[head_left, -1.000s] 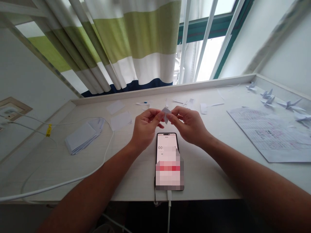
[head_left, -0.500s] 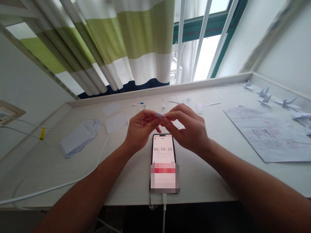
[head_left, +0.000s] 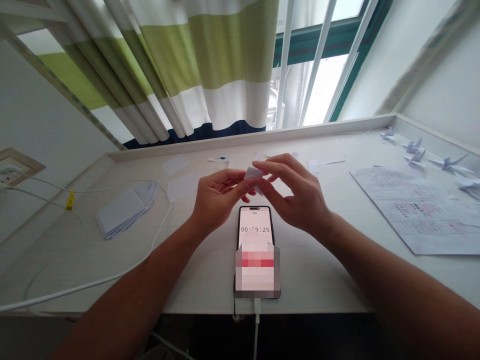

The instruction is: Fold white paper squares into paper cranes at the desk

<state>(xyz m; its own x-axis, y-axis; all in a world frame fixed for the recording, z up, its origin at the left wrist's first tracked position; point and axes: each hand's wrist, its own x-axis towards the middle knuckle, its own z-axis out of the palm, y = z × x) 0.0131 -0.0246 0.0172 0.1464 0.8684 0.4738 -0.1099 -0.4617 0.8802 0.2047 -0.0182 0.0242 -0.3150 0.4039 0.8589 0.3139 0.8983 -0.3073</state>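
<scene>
A small piece of folded white paper [head_left: 253,173] is held up between my two hands, above the far end of a phone. My left hand [head_left: 219,197] pinches its left side between thumb and fingers. My right hand [head_left: 294,192] has its thumb and fingertips on the right side of the paper, the index finger near its upper edge. The fingers partly hide the paper's lower folds. Below the hands the phone [head_left: 255,220] lies on the desk, its screen lit with a timer and its lower part blurred out.
Several folded paper cranes [head_left: 414,150] stand at the back right, beside a printed sheet [head_left: 397,215]. On the left lie a stack of paper [head_left: 122,212] and a looping white cable [head_left: 116,277]. Paper scraps [head_left: 176,164] are scattered along the back of the desk [head_left: 322,280].
The paper between my fingers has turned from a thin edge to show a wider face. My right fingers have lifted and spread slightly. The whole view has shifted a little.
</scene>
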